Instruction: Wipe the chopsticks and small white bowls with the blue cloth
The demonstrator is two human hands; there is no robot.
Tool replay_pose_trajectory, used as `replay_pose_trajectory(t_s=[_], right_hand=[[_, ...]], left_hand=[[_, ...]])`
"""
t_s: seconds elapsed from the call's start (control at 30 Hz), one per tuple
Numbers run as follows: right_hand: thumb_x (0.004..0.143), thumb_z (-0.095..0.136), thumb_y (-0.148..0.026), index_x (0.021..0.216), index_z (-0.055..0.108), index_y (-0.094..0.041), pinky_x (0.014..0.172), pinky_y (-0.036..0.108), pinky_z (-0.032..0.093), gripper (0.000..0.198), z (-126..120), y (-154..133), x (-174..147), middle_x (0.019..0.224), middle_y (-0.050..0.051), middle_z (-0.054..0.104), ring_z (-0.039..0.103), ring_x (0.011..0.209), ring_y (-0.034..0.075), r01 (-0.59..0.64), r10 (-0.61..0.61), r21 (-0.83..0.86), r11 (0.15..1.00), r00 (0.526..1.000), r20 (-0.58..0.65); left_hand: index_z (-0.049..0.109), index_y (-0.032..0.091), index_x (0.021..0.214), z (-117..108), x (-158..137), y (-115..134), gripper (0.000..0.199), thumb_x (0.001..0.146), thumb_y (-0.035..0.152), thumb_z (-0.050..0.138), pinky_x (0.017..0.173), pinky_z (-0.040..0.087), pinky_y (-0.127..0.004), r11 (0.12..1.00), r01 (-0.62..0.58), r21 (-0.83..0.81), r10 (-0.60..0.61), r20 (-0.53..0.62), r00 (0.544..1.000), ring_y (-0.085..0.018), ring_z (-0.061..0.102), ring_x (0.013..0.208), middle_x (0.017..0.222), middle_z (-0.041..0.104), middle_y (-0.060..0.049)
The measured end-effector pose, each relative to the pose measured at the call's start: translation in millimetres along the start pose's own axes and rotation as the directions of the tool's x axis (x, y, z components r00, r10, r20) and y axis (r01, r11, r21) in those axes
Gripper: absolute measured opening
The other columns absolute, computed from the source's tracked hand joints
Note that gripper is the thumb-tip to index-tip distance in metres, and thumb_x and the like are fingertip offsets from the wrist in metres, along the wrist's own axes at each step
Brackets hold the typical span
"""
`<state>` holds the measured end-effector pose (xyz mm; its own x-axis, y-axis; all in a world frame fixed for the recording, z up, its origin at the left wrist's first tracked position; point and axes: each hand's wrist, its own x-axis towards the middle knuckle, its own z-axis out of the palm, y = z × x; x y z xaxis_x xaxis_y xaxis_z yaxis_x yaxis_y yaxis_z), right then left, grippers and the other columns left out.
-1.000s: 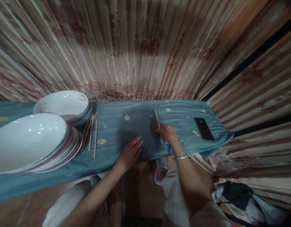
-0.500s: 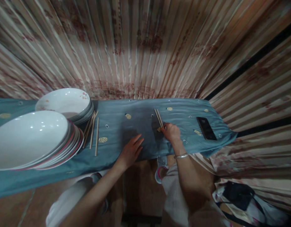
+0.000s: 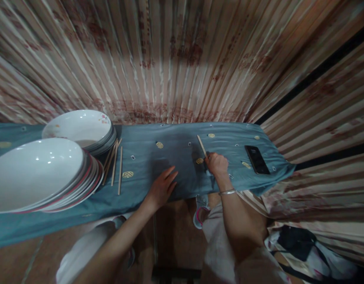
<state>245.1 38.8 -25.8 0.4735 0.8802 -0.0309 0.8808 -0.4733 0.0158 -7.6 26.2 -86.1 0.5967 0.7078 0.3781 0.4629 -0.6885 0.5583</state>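
Note:
My right hand (image 3: 217,162), with a bangle on its wrist, is closed around a pair of light wooden chopsticks (image 3: 202,146). Their far ends lie together and point away from me; the near ends are hidden in the fist. My left hand (image 3: 162,185) holds nothing. Its fingers are spread just above the blue-green cloth (image 3: 176,136), near the front edge. Several more chopsticks (image 3: 120,169) lie on the cloth to the left, some leaning against the stacked plates.
At the left stand a tall stack of large white plates (image 3: 37,173) and a second stack of white dishes (image 3: 81,126) behind it. A black phone (image 3: 257,159) lies near the right end. Pleated curtains (image 3: 164,59) hang behind and at the right.
The chopsticks in my right hand were slightly apart and are now together, having shifted a little to the right with the hand. My left hand has hardly moved.

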Motion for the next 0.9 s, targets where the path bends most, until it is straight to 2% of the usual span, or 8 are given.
replay_pose_trajectory(t_s=[0.2, 0.3, 0.43, 0.53, 0.67, 0.77, 0.9], right_hand=[[0.09, 0.049, -0.032, 0.098, 0.07, -0.012, 0.077, 0.036, 0.049, 0.03, 4, 9, 4, 0.091, 0.021, 0.07, 0.069, 0.089, 0.029, -0.009, 0.009, -0.007, 1.0, 1.0, -0.003], [0.091, 0.05, -0.037, 0.1, 0.069, -0.013, 0.075, 0.036, 0.048, 0.032, -5, 12, -2, 0.091, 0.02, 0.07, 0.068, 0.088, 0.029, -0.022, 0.022, -0.002, 1.0, 0.999, -0.024], [0.093, 0.048, -0.042, 0.107, 0.067, -0.015, 0.074, 0.033, 0.045, 0.037, -19, 15, -15, 0.091, 0.018, 0.071, 0.068, 0.085, 0.027, 0.005, 0.005, 0.08, 0.997, 0.993, -0.118], [0.093, 0.048, -0.038, 0.11, 0.067, -0.019, 0.076, 0.029, 0.045, 0.032, -21, 6, -26, 0.099, 0.013, 0.072, 0.068, 0.09, 0.023, 0.157, -0.118, 0.245, 0.957, 0.979, -0.165], [0.09, 0.053, -0.033, 0.1, 0.069, -0.02, 0.079, 0.029, 0.046, 0.022, -10, -22, -40, 0.098, 0.009, 0.073, 0.068, 0.091, 0.022, 0.367, -0.34, 0.447, 0.816, 0.93, -0.142], [0.091, 0.052, -0.032, 0.098, 0.069, -0.023, 0.082, 0.032, 0.047, 0.02, -1, -45, -50, 0.092, 0.01, 0.072, 0.067, 0.088, 0.022, 0.439, -0.439, 0.517, 0.735, 0.889, -0.13], [0.092, 0.052, -0.032, 0.101, 0.068, -0.022, 0.081, 0.033, 0.047, 0.021, 3, -68, -60, 0.094, 0.012, 0.072, 0.068, 0.087, 0.023, 0.483, -0.51, 0.519, 0.706, 0.854, -0.102]], left_hand=[[0.056, 0.019, 0.127, -2, -1, -4, 0.035, 0.093, 0.024, 0.046, 0.104, 0.047, -0.045, 1.0, 0.007, 0.009, -0.008, 0.005, 1.0, -0.023, 0.053, 0.126, 0.14, 0.052, -0.013], [0.055, 0.02, 0.127, -5, -1, -5, 0.035, 0.094, 0.024, 0.045, 0.103, 0.047, -0.046, 1.0, 0.009, 0.012, -0.009, 0.003, 1.0, -0.024, 0.053, 0.126, 0.14, 0.052, -0.013], [0.055, 0.021, 0.127, -10, -3, -7, 0.035, 0.093, 0.024, 0.046, 0.101, 0.049, -0.046, 1.0, 0.019, 0.024, -0.019, -0.021, 1.0, -0.024, 0.055, 0.123, 0.137, 0.054, -0.012], [0.056, 0.023, 0.125, -15, -6, -11, 0.034, 0.092, 0.024, 0.047, 0.1, 0.05, -0.045, 0.998, 0.05, 0.035, -0.048, -0.066, 0.997, -0.023, 0.057, 0.119, 0.131, 0.058, -0.011], [0.06, 0.021, 0.121, -29, -12, -14, 0.032, 0.092, 0.024, 0.048, 0.097, 0.052, -0.044, 0.992, 0.115, 0.049, -0.109, -0.119, 0.987, -0.024, 0.06, 0.113, 0.123, 0.062, -0.012], [0.061, 0.02, 0.12, -45, -18, -16, 0.032, 0.091, 0.025, 0.048, 0.098, 0.05, -0.045, 0.986, 0.152, 0.07, -0.14, -0.157, 0.978, -0.025, 0.06, 0.113, 0.123, 0.062, -0.012], [0.058, 0.021, 0.124, -58, -26, -30, 0.035, 0.091, 0.031, 0.05, 0.106, 0.042, -0.049, 0.972, 0.216, 0.09, -0.185, -0.267, 0.946, -0.027, 0.048, 0.13, 0.134, 0.056, -0.012]])
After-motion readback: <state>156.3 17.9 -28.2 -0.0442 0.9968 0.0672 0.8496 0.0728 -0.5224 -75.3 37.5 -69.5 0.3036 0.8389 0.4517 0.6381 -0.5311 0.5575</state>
